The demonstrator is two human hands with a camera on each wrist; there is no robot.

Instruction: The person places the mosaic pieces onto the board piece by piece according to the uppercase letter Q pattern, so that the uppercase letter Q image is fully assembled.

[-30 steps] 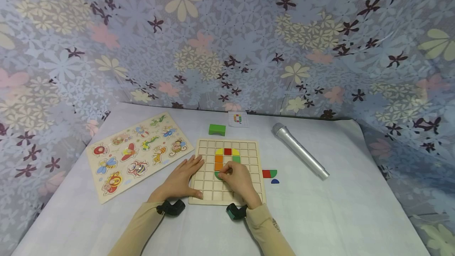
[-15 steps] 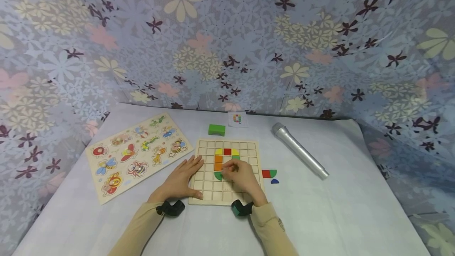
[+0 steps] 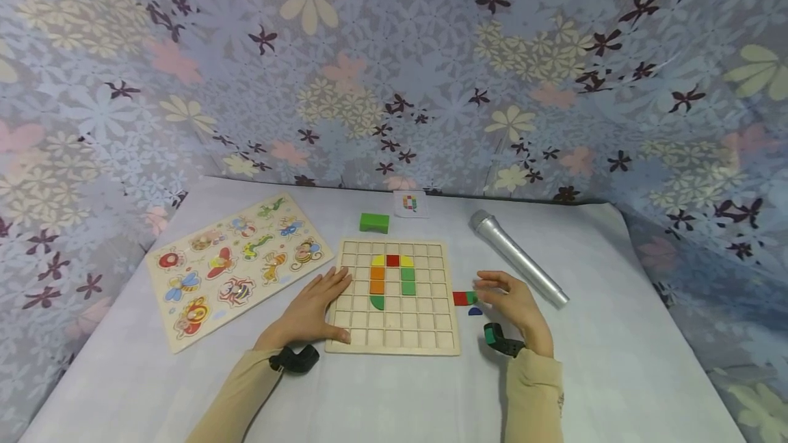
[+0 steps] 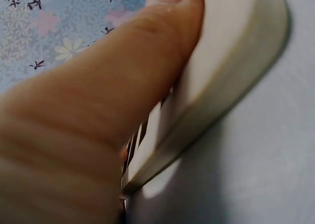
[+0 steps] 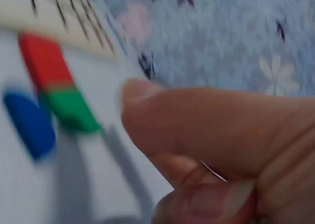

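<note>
A wooden grid board (image 3: 425, 340) lies mid-table. On it, coloured pieces form an arch: a red square (image 3: 392, 260) between two yellow corners, two orange squares (image 3: 377, 286) on the left, two green squares (image 3: 408, 288) on the right. Below the orange ones sits a green quarter-circle (image 3: 377, 302). My left hand (image 3: 310, 310) rests spread on the board's left edge, thumb (image 4: 142, 51) on its near corner. Right of the board, my right hand (image 3: 516, 303) hovers, fingers loosely bent and holding nothing, beside another green quarter-circle (image 5: 74, 111). That piece adjoins a red square (image 5: 47, 61); a blue half-circle (image 5: 29, 125) lies close by.
An insect puzzle board (image 3: 230, 282) lies at the left. Behind the grid stand a green block (image 3: 374, 223) and a small pattern card (image 3: 410, 204). A silver microphone (image 3: 520, 258) lies at the right. Floral cloth (image 3: 394, 74) hangs behind the table.
My right hand has moved right, off the grid board to the loose pieces, uncovering the green squares. The left hand has stayed in place.
</note>
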